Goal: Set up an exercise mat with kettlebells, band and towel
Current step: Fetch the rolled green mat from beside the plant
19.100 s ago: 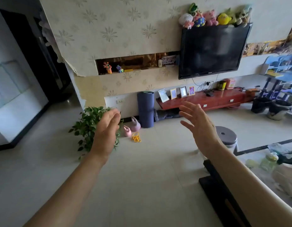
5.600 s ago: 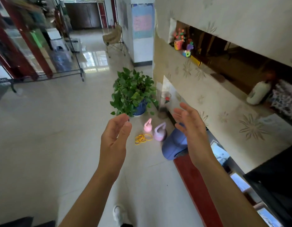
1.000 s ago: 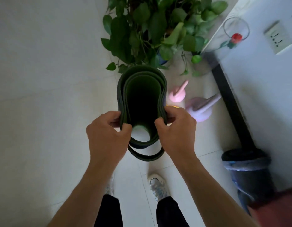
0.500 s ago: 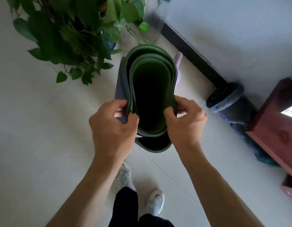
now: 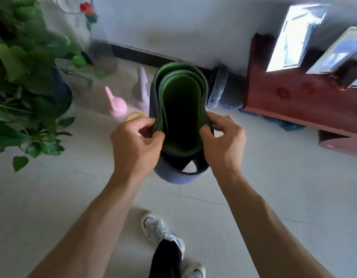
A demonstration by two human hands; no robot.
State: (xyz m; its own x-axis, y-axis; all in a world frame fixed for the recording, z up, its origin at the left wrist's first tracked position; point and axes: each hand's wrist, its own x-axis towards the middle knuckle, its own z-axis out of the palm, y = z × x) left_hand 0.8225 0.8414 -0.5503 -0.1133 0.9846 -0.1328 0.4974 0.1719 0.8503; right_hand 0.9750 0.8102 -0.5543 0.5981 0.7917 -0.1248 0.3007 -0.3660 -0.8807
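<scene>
Hands (image 5: pixel 136 141) (image 5: pixel 223 142) — both pinch rolled mat (image 5: pixel 181 109) rim | wrists level, forearms converging

I'm looking down at a pale tiled floor (image 5: pixel 274 187) with thin grout lines, evenly lit by soft daylight. A white wall (image 5: pixel 183 23) runs across the top, edged by a dark baseboard (image 5: pixel 137 56) where it meets the floor. At my right stands a low reddish wooden cabinet (image 5: pixel 298 99) with two picture frames (image 5: pixel 296 37) propped on top, blurred and glaring. At my left a leafy green plant (image 5: pixel 27 81) fills the corner, with a clear vase (image 5: pixel 102 55) holding a red flower (image 5: pixel 86 9) beside it.
</scene>
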